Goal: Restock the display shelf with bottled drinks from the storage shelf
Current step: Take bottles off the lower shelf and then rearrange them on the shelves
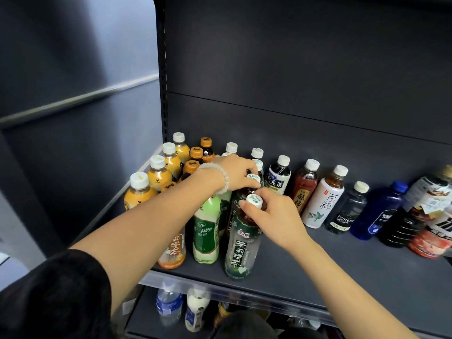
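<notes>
Step in hand: placement of jasmine tea bottles into their column on the display shelf (342,277). The right hand (276,216) pinches the cap and neck of the front jasmine tea bottle (241,250), which stands upright near the shelf's front edge; the left hand (236,173), at approx. 11 o'clock from the right, has its fingers curled on the cap of the 2nd jasmine bottle (253,178) directly behind. Next move, est.: square both bottles into line w/ the green milk tea bottle (205,233) at 9 o'clock, then let go w/o tipping either.
</notes>
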A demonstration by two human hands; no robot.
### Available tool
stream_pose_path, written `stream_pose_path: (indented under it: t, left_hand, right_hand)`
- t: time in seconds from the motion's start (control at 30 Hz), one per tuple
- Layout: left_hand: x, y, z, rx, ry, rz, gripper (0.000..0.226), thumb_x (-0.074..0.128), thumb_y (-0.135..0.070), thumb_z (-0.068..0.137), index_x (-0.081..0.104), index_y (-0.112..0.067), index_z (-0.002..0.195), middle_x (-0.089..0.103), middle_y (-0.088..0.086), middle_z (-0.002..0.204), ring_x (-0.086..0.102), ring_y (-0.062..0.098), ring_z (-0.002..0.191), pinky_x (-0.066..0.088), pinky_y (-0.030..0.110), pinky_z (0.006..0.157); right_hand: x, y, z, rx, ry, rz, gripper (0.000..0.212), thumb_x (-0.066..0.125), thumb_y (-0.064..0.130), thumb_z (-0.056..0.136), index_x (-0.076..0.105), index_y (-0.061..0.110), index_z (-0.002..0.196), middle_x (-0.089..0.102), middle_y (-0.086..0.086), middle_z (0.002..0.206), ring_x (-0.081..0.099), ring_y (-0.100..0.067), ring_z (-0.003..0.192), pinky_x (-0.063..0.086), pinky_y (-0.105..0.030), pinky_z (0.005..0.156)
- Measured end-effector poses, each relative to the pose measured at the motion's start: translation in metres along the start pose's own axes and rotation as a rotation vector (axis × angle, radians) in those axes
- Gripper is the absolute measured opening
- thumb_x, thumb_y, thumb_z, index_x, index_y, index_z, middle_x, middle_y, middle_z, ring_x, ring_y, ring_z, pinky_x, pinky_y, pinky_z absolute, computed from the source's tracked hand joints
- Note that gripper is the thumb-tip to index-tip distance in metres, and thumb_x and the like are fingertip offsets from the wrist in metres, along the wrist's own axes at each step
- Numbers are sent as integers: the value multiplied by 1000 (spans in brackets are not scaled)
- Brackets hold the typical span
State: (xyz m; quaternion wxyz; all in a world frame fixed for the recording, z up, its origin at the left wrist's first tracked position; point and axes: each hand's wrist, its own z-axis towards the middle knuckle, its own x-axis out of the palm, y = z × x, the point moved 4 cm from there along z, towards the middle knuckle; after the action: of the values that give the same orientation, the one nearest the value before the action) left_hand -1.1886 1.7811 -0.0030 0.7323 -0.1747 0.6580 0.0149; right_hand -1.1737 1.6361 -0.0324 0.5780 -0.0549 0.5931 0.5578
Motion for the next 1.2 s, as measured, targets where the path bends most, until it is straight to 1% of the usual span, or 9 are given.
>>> stream_pose_path:
  t: [0.1, 0.3, 0.43, 0.57, 0.67, 0.8, 0.97, 1.1, 1.2]
  left_hand:
    - [2, -2, 1, -6, -78, 87, 42, 49, -65, 83, 54, -28, 101, 63, -2, 101, 53, 25, 102, 32, 36, 80]
    - [5, 1, 5, -23, -86, 65, 39, 48, -67, 81, 47, -28, 89, 61, -2, 98, 53, 25, 98, 32, 36, 76]
    - [6, 4, 3, -12, -51, 2, 40, 49, -67, 81, 54, -31, 96, 60, -3, 98, 54, 23, 97, 36, 36, 76]
    - [2, 7, -3, -6, -30, -14, 39, 48, -62, 85, 58, -33, 110, 62, -3, 102, 55, 22, 100, 44, 37, 83]
    - [-3, 8, -9, -7, -53, -13, 34, 48, -56, 89, 60, -32, 110, 62, -7, 99, 57, 19, 98, 43, 34, 80]
    - [-10, 10, -17, 15, -64, -39, 29, 49, -49, 91, 61, -30, 110, 62, -6, 101, 57, 18, 97, 48, 40, 86]
    - [-16, 5, -29, 41, -107, 18, 27, 49, -45, 91, 62, -30, 110, 60, -4, 116, 55, 20, 108, 47, 40, 88]
    - [-24, -8, -44, 51, -137, 140, 29, 45, -46, 93, 60, -31, 113, 58, -3, 120, 51, 20, 112, 44, 37, 85]
    - [-28, -25, -63, 64, -176, 213, 31, 43, -47, 94, 58, -29, 114, 58, -3, 120, 50, 21, 114, 39, 35, 84]
  right_hand:
    - [1, 0, 0, -2, -13, -13, 25, 60, 44, 84, 59, 19, 81, 58, 7, 61, 53, -8, 60, 42, -29, 59]
    - [2, -3, 1, 7, -41, 2, 25, 61, 43, 84, 59, 19, 82, 55, 9, 58, 51, -5, 58, 37, -23, 55]
    - [4, -1, 2, 3, -36, -10, 25, 60, 46, 84, 59, 21, 82, 57, 8, 60, 53, -7, 61, 38, -26, 57]
    - [4, 1, 4, 7, -59, -1, 26, 61, 45, 84, 62, 19, 85, 62, 4, 67, 58, -14, 68, 44, -30, 63]
    - [7, 3, 5, 2, -69, -12, 28, 60, 47, 83, 60, 19, 82, 64, 1, 69, 59, -17, 70, 47, -32, 64]
    - [9, 5, 5, -8, -73, -53, 29, 60, 49, 82, 51, 22, 74, 61, 0, 67, 58, -20, 69, 45, -33, 61]
    - [3, 5, 4, 1, 18, -111, 37, 56, 54, 83, 53, 18, 80, 62, -3, 72, 58, -22, 70, 48, -36, 62]
    - [-12, 5, -8, 30, 76, -100, 40, 51, 55, 86, 56, 24, 110, 61, 5, 75, 61, -21, 81, 49, -35, 68]
    - [-33, 4, -26, -1, 14, -208, 37, 51, 48, 88, 54, 25, 118, 61, 7, 88, 60, -19, 88, 47, -32, 70]
